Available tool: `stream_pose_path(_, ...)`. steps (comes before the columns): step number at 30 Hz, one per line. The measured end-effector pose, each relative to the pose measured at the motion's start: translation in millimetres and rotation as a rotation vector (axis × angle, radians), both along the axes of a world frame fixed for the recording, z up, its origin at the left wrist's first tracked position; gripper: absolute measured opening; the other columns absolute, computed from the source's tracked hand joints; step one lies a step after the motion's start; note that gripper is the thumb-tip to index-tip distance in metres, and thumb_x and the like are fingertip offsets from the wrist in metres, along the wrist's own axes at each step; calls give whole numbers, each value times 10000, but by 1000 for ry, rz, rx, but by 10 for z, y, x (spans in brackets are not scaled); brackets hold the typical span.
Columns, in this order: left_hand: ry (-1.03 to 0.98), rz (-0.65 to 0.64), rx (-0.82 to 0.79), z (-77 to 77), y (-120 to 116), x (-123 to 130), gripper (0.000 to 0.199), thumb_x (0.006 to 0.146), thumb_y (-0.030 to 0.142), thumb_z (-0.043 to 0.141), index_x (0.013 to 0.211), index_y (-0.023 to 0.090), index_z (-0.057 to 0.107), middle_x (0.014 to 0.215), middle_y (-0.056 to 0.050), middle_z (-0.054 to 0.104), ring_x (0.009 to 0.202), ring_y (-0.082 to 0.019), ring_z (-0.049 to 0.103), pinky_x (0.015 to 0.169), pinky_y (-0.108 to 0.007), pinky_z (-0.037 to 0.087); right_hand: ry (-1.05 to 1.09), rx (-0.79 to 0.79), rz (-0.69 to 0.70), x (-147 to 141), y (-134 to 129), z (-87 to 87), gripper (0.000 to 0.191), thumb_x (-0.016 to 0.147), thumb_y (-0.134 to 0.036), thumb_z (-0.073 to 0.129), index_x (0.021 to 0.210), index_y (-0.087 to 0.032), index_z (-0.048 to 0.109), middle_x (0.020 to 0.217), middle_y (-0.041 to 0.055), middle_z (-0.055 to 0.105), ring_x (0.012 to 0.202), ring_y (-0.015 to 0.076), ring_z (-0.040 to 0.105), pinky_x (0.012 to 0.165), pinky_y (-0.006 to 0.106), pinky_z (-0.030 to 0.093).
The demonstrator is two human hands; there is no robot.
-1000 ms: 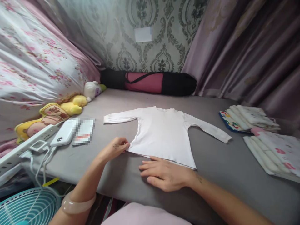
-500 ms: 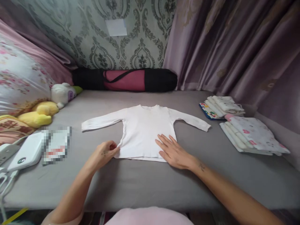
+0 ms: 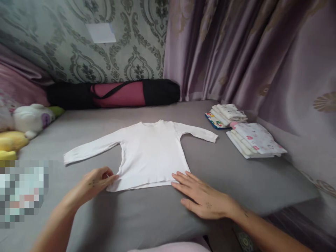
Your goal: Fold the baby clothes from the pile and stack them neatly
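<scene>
A small white long-sleeved shirt lies spread out on the grey sheet, its neck away from me and both sleeves stretched sideways. At its lower left corner my left hand pinches the side edge near the hem between thumb and fingers. My right hand is open, palm down, with its fingertips resting on the lower right corner and the thumb on the sheet. The front and back hems lie slightly apart, so a strip of the lower layer shows.
Two stacks of folded clothes, a farther stack and a nearer stack, sit at the right. A black and maroon long bag lies along the wall. White and yellow plush toys and a blurred-out packet are at the left.
The view has turned right, so things appear shifted left. My right hand has slid down from the shirt's front toward its lower right corner. My left hand keeps its pinch.
</scene>
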State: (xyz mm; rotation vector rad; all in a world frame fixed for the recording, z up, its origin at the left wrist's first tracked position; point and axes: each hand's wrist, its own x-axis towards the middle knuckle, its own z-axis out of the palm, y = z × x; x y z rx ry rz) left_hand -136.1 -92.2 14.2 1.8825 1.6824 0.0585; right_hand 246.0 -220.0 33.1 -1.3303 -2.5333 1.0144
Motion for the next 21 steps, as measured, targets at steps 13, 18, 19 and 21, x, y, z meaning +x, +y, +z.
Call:
stream_pose_path(13, -69, -291, 270, 266, 760, 1080, 336, 824, 497, 481, 703, 197, 571, 618, -4, 573, 579, -151, 500, 573, -252, 347, 80, 178, -988, 1229, 1004, 159, 409, 910, -501, 497, 962, -159, 716, 957, 74, 732, 919, 224, 649, 769, 300, 496)
stream_pose_path(18, -259, -373, 408, 45, 1120, 1820, 226, 848, 280, 456, 812, 167, 649, 794, -60, 683, 733, -182, 613, 684, -269, 449, -123, 205, -1123, 1540, 1336, 8, 275, 850, -379, 636, 1000, -155, 692, 997, 126, 710, 896, 226, 659, 754, 311, 475)
stream_pose_path(19, -282, -379, 430, -23, 1184, 1955, 220, 842, 223, 446, 834, 160, 656, 836, -73, 695, 770, -186, 628, 720, -277, 468, -202, 207, -1147, 1581, 1393, -41, 271, 830, -352, 647, 998, -146, 701, 1010, 146, 710, 914, 245, 662, 739, 304, 464)
stream_pose_path(21, -300, -368, 495, -165, 1291, 2199, 224, 834, 161, 446, 882, 146, 664, 924, -103, 704, 859, -207, 641, 807, -313, 491, -370, 190, -1160, 1660, 1500, -138, 290, 810, -325, 643, 1009, -125, 710, 1044, 167, 706, 932, 263, 663, 704, 290, 448)
